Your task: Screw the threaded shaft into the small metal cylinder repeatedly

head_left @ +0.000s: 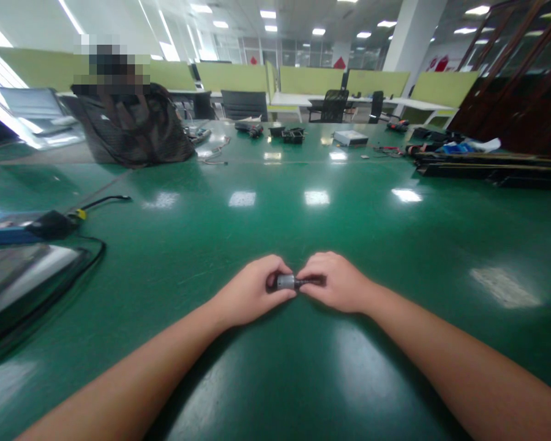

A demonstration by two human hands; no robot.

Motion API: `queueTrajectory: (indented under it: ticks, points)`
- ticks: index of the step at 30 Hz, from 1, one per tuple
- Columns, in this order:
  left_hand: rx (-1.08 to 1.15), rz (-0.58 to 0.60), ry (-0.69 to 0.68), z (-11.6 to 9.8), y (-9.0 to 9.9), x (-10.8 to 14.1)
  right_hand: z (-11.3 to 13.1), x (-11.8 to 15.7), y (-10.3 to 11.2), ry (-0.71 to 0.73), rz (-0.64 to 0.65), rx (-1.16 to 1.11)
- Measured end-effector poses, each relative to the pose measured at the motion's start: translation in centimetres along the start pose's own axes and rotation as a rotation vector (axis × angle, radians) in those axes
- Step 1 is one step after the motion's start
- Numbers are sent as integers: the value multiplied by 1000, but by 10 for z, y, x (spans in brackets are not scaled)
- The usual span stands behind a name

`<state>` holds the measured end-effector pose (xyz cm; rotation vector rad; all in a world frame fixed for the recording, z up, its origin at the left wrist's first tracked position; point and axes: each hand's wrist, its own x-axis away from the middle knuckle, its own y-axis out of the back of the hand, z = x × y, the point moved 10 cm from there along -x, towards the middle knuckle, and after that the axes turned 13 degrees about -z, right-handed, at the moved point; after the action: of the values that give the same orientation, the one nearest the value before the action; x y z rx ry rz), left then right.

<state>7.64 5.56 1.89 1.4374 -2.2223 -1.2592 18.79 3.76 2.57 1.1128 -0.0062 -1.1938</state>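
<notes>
In the head view, both hands meet over the green tabletop, around a small silver cylinder [285, 282] with a thin dark rod [307, 282] at its right end. My left hand [257, 286] curls its thumb and fingers around the cylinder's left part, where something dark shows inside the grip. The rod is pinched between the thumb and fingers of my right hand [333, 280]. The piece lies level, pointing left to right. Its exact kind is too small to make out, and its ends are partly hidden by the fingers.
A large dark bag [133, 128] stands at the back left. Nearer on the left lie a blue item [9, 229] and black cables [103, 248]. Farther back are a grey box [350, 138] and black parts [292, 135]. Long dark panels [496, 168] lie at the right.
</notes>
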Motion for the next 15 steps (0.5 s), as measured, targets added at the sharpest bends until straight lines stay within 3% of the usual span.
queueTrajectory:
  ticks: [15]
  points:
    - [23,-2,5,-1,2,1,1,0,4,-11,13,-8]
